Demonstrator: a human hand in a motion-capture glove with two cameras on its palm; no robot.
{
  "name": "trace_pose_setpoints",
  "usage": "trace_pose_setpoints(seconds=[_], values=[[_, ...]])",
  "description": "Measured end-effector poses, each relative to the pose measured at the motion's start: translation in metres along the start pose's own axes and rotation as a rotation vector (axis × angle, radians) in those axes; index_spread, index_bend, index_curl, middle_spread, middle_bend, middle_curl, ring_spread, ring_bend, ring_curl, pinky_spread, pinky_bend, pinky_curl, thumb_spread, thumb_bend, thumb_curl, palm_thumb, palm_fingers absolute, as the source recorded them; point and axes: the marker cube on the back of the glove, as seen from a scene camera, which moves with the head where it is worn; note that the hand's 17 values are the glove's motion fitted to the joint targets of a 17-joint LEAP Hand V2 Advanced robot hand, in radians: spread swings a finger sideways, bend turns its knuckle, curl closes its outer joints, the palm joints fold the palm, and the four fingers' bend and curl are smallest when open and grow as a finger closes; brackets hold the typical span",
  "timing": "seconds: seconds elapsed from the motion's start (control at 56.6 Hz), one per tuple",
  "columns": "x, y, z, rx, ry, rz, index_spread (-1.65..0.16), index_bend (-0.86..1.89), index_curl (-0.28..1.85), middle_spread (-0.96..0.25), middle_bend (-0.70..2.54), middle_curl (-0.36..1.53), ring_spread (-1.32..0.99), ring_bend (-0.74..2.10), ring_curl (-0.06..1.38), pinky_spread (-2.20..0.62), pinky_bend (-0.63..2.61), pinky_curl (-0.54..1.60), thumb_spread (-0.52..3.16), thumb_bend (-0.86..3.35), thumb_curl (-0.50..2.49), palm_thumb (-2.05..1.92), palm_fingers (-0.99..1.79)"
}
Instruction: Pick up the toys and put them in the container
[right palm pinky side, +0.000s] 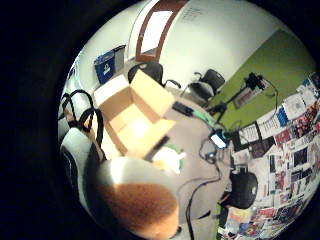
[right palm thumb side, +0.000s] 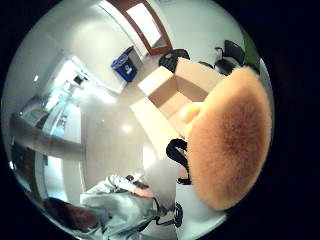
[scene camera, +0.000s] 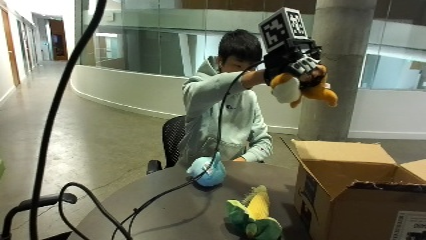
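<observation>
In the outside view my gloved right hand (scene camera: 297, 64) is raised high above the table and grips an orange and white plush toy (scene camera: 307, 90). The same toy fills much of both palm views as orange fur (right palm thumb side: 230, 145) and an orange and white body (right palm pinky side: 137, 200). An open cardboard box (scene camera: 353, 185) stands on the table's right side, below and to the right of the hand; its inside (right palm pinky side: 131, 124) shows in the palm views. A light blue plush (scene camera: 208, 172) and a green and yellow corn-like plush (scene camera: 251, 216) lie on the table.
The round dark table (scene camera: 173, 210) carries a black cable (scene camera: 166, 192) running across it. A black chair (scene camera: 172, 140) stands behind the table where the person sits. A concrete pillar (scene camera: 333, 75) rises behind the box. Electronics and cables (right palm pinky side: 217, 140) lie beside the box.
</observation>
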Motion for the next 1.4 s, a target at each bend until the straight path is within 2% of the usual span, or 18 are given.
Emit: trace_pose_setpoints(seconds=[0.088, 0.194, 0.212, 0.23, 0.247, 0.283, 0.371, 0.53, 0.671, 0.865, 0.954, 1.201, 1.395], values=[[-0.018, -0.021, 0.024, 0.010, -0.024, -0.028, -0.18, 0.98, 0.67, -0.20, 1.29, 0.80, -0.26, 1.52, 0.58, -0.40, 1.05, 0.60, 0.42, 0.01, 0.91, 0.56, 1.10], [-0.031, -0.030, 0.057, -0.219, -0.095, -0.054, -0.19, 0.79, 0.69, -0.21, 1.22, 0.79, -0.26, 1.52, 0.57, -0.39, 1.09, 0.60, 0.50, -0.02, 0.91, 0.52, 0.90], [-0.030, -0.032, 0.062, -0.244, -0.096, -0.053, -0.20, 0.54, 0.61, -0.21, 1.13, 0.76, -0.26, 1.48, 0.56, -0.37, 1.06, 0.58, 0.68, -0.06, 0.86, 0.44, 0.44], [-0.030, -0.032, 0.066, -0.256, -0.097, -0.054, -0.21, 0.43, 0.64, -0.20, 0.99, 0.74, -0.26, 1.39, 0.57, -0.34, 1.10, 0.64, 0.74, -0.11, 0.81, 0.34, -0.11], [-0.030, -0.033, 0.068, -0.258, -0.100, -0.056, -0.21, 0.42, 0.68, -0.18, 0.90, 0.72, -0.25, 1.36, 0.60, -0.31, 1.16, 0.69, 0.78, -0.12, 0.78, 0.28, -0.30], [-0.030, -0.034, 0.070, -0.242, -0.101, -0.055, -0.22, 0.33, 0.61, -0.13, 0.65, 0.62, -0.21, 1.04, 0.50, -0.23, 1.11, 0.63, 0.82, -0.15, 0.72, 0.14, -0.69], [-0.023, -0.029, 0.064, -0.201, -0.091, -0.044, -0.25, 0.15, 0.43, -0.07, 0.38, 0.49, -0.15, 0.61, 0.31, -0.12, 0.96, 0.50, 0.91, -0.09, 0.62, 0.00, -0.56], [0.022, -0.008, 0.043, -0.212, -0.074, -0.077, -0.26, 0.08, 0.33, -0.03, 0.14, 0.40, -0.11, 0.33, 0.21, -0.02, 0.79, 0.41, 0.99, -0.05, 0.52, -0.04, -0.36], [0.020, 0.040, 0.013, -0.275, -0.047, -0.064, -0.26, 0.08, 0.28, -0.03, 0.12, 0.35, -0.10, 0.26, 0.21, 0.00, 0.71, 0.38, 1.03, -0.05, 0.45, -0.04, -0.30], [0.056, 0.119, -0.010, -0.331, 0.008, -0.067, -0.26, 0.09, 0.24, -0.03, 0.12, 0.30, -0.09, 0.20, 0.23, 0.02, 0.67, 0.36, 1.04, -0.05, 0.38, -0.04, -0.26], [0.077, 0.163, -0.009, -0.372, -0.040, -0.018, -0.26, 0.09, 0.22, -0.03, 0.11, 0.28, -0.09, 0.19, 0.23, 0.02, 0.66, 0.36, 1.05, -0.05, 0.36, -0.04, -0.25], [0.105, 0.283, 0.049, -0.476, -0.097, -0.019, -0.27, 0.12, 0.21, -0.03, 0.12, 0.25, -0.09, 0.18, 0.24, 0.02, 0.66, 0.36, 1.06, -0.04, 0.32, -0.03, -0.23], [0.093, 0.339, 0.099, -0.523, -0.056, -0.076, -0.27, 0.11, 0.21, -0.02, 0.15, 0.25, -0.07, 0.20, 0.26, 0.03, 0.66, 0.36, 1.08, -0.02, 0.31, 0.00, -0.16]])
